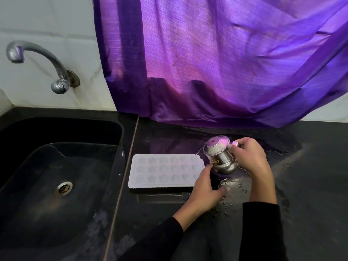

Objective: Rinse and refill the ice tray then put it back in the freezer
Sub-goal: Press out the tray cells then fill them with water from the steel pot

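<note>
A white ice tray (163,170) with star and heart moulds lies flat on the black counter (310,185), just right of the sink. My right hand (250,157) grips a small steel jug (219,155) by its handle and tilts it toward the tray's right end. My left hand (204,187) rests at the tray's near right corner, fingers against the jug's lower side. I cannot tell whether the moulds hold water.
A black sink (56,166) with a steel drain (63,188) fills the left. A steel tap (37,61) juts from the tiled wall above it. A purple curtain (216,63) hangs down to the counter's back edge. Water puddles spread around the jug.
</note>
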`<state>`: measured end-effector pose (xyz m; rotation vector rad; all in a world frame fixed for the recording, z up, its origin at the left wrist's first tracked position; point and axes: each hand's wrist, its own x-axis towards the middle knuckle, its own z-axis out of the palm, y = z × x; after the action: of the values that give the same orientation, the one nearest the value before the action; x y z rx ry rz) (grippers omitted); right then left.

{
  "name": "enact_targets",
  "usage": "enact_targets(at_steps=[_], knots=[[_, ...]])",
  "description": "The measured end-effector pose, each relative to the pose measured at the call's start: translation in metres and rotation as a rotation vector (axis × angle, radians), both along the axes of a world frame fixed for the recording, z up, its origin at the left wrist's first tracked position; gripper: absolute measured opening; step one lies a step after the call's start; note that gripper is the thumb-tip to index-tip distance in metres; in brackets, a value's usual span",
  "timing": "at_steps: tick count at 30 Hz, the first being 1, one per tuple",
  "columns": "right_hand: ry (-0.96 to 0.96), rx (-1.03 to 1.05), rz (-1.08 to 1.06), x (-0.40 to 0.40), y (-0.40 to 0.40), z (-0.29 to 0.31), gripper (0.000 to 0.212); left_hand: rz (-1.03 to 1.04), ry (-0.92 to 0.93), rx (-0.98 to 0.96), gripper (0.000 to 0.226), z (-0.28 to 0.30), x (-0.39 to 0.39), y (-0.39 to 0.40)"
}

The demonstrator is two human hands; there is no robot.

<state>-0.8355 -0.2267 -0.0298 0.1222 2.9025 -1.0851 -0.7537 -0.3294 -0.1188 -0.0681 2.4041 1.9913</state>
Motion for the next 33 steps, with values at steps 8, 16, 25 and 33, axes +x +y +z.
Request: enact_targets(at_steps=[8,16,25,33], knots=[[0.072,-0.125,0.009,0.003,-0.010,0.006,0.011,0.024,-0.041,0.095,0.074,-0.002,-0.004,-0.015],[0.061,0.024,0.029,0.008,-0.030,0.011,0.007,0.029,-0.074,0.141,0.081,-0.006,-0.004,-0.021],[0.058,0.155,0.026,0.009,-0.038,0.012,0.011,0.025,-0.097,0.154,0.081,-0.010,-0.005,-0.019],[0.055,0.160,0.023,0.007,-0.038,0.010,0.007,0.027,-0.115,0.152,0.080,-0.010,-0.006,-0.019]])
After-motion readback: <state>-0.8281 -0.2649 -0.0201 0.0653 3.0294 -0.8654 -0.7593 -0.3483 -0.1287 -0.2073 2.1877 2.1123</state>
